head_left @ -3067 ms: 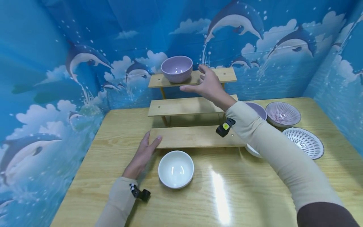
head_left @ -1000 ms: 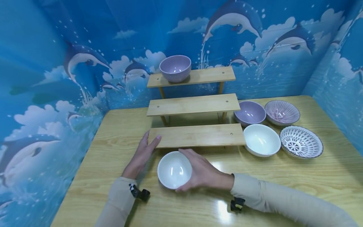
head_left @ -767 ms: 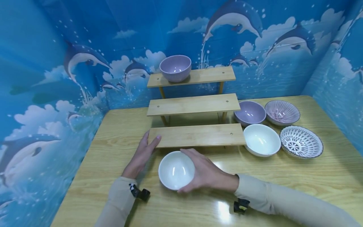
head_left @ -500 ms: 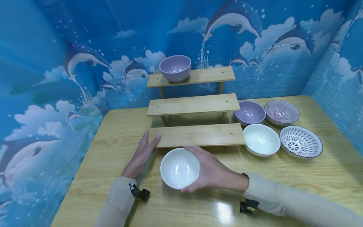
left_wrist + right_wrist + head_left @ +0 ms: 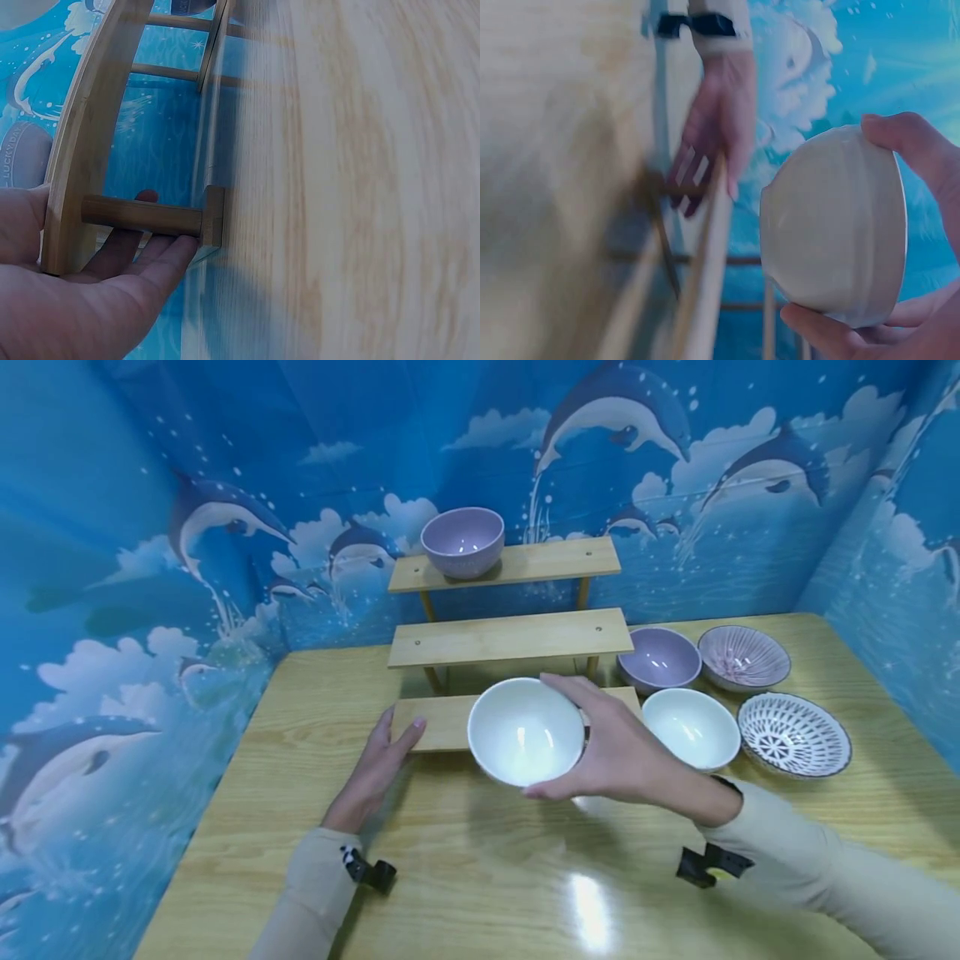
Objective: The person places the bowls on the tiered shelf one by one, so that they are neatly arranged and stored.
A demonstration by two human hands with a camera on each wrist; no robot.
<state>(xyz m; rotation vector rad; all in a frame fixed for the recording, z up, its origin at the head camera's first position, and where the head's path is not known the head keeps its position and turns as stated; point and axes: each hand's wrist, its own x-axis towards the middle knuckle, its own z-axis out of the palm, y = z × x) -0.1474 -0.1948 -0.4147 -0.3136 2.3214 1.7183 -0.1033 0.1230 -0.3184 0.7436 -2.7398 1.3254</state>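
My right hand [image 5: 611,743] holds a white bowl [image 5: 525,735] by its right side, thumb at the near rim and fingers at the far rim. The bowl is raised in front of the lowest board of a three-step wooden shelf [image 5: 510,635] and overlaps it in the head view. In the right wrist view the bowl [image 5: 832,225] shows its outer side and foot. My left hand [image 5: 375,772] grips the left end of the lowest board, thumb on top. The left wrist view shows its fingers [image 5: 161,262] under the board beside a round leg [image 5: 142,215].
A purple bowl [image 5: 463,545] sits on the top board, toward its left end. Right of the shelf stand another purple bowl [image 5: 660,660], a striped bowl [image 5: 745,657], a second white bowl [image 5: 690,727] and a black-and-white patterned bowl [image 5: 795,735]. A dolphin-print backdrop [image 5: 337,443] encloses the table.
My right hand came down from beside the purple bowl on the top board, took hold of the white bowl on the table and lifted it up and right. My left hand stayed put.
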